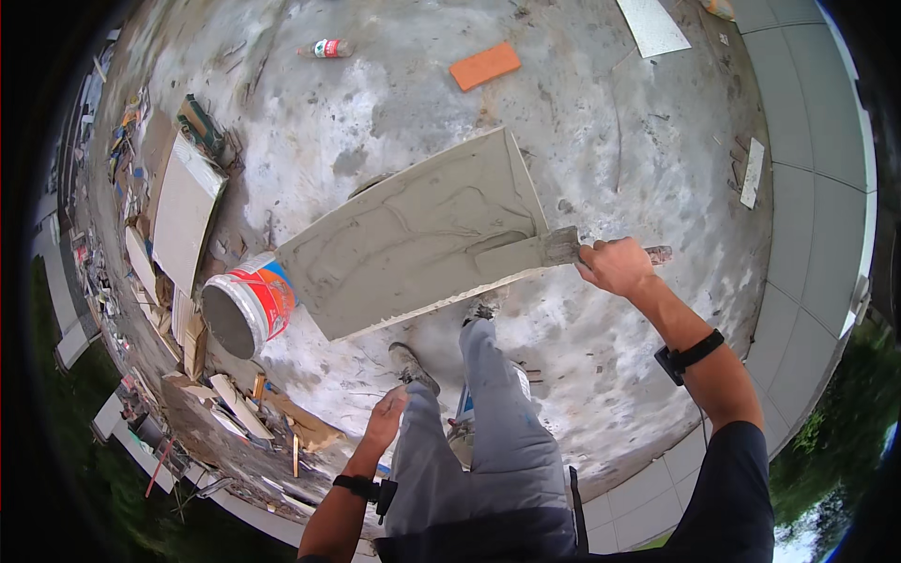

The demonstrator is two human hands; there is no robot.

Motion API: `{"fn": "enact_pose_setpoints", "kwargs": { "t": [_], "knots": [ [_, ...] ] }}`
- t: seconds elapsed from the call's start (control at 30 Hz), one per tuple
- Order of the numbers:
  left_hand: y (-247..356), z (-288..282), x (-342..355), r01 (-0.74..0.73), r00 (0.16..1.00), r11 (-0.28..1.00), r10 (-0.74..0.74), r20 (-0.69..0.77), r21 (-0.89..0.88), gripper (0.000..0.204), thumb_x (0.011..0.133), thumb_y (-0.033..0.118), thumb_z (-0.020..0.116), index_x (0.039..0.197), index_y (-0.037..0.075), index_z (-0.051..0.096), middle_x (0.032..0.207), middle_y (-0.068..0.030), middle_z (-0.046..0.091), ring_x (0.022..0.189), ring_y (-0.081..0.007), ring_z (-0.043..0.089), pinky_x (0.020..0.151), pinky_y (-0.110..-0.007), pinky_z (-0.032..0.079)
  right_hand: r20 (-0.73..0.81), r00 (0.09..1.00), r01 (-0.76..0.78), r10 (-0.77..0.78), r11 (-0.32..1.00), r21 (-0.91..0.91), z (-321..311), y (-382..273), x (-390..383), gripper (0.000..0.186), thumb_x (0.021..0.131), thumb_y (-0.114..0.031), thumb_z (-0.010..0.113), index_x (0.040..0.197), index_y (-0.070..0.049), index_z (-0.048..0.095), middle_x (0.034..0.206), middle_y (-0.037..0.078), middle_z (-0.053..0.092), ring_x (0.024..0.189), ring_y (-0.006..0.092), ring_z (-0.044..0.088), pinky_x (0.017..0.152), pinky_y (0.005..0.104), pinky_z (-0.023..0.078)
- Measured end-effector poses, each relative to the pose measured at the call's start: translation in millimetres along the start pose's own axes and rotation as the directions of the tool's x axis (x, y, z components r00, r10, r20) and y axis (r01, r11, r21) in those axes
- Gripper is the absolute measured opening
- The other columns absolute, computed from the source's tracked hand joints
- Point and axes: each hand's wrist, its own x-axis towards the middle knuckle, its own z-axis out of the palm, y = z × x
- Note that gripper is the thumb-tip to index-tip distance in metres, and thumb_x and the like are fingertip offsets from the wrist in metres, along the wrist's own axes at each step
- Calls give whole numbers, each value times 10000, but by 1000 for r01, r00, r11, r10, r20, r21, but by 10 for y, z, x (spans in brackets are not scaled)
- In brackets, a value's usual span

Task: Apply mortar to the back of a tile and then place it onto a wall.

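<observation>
A flat rectangular tile lies in front of me, its upper face coated with wet grey mortar that shows ridges and swirls. My right hand is closed round the handle of a mortar-caked trowel at the tile's right edge. A smoothed strip of mortar lies just left of the tool. Beside my left knee rests my left hand, holding nothing, its fingers partly turned from view. A white, red and blue bucket stands at the tile's left end, with grey showing at its round top.
An orange brick and a plastic bottle lie beyond the tile. Boards and scattered debris line the left side. At the upper right is a white sheet. Another bucket stands partly hidden behind my legs.
</observation>
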Motion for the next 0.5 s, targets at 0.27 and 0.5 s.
{"fn": "enact_pose_setpoints", "kwargs": {
  "t": [0.27, 0.5],
  "knots": [
    [35, 164, -74, 4, 1000, 991, -6, -17, -133, 482, 1063, 330, 489, 1383, -28, 524, 1217, -144, 665, 1150, -220, 625, 1046, -332, 438, -206, 967, -177, 149, 976, -126, -536, 560, 715, 328, 959, -405, 562, 905, -91, 637, 817, 133, 708, 709, 325, 705, 617, 446, 555],
    [-147, 25, -145, 40, 998, 989, -47, -43, -144, 477, 1059, 323, 492, 1385, -24, 524, 1265, -143, 640, 1175, -225, 615, 1046, -342, 441, -12, 974, -212, 224, 935, 285, -423, 883, 886, 454, 958, -421, 532, 1077, -22, 713, 859, 250, 701, 822, 404, 679, 768, 461, 533]
  ]
}}
